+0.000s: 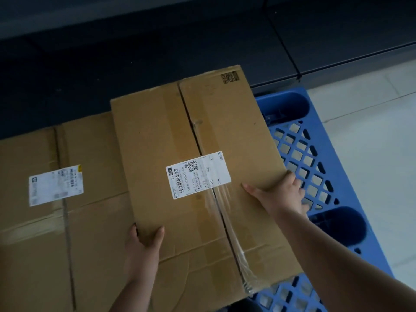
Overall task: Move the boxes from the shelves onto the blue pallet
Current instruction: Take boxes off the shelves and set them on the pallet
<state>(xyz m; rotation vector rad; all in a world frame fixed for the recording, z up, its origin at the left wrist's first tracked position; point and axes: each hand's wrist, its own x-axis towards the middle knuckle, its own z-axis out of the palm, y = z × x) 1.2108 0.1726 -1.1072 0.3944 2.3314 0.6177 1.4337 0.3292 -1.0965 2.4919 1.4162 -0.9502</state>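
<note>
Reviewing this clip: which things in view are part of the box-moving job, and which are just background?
Part of the job:
- upper box, gripped at its near corners by the left hand and right hand
- lower box, beneath and to the left
- blue pallet
- dark shelf, where boxes come from

Background:
- pale tiled floor

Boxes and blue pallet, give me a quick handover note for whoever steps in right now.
Left hand: grips the near left corner of the top box.
Right hand: grips its right edge.
The top box lies tilted over the lower box, beside the left box; all three are over the blue pallet.
Done: at least two boxes are stacked on the pallet.
Left: square up and release the top box. The dark shelves show no boxes in this view; check beyond it.
</note>
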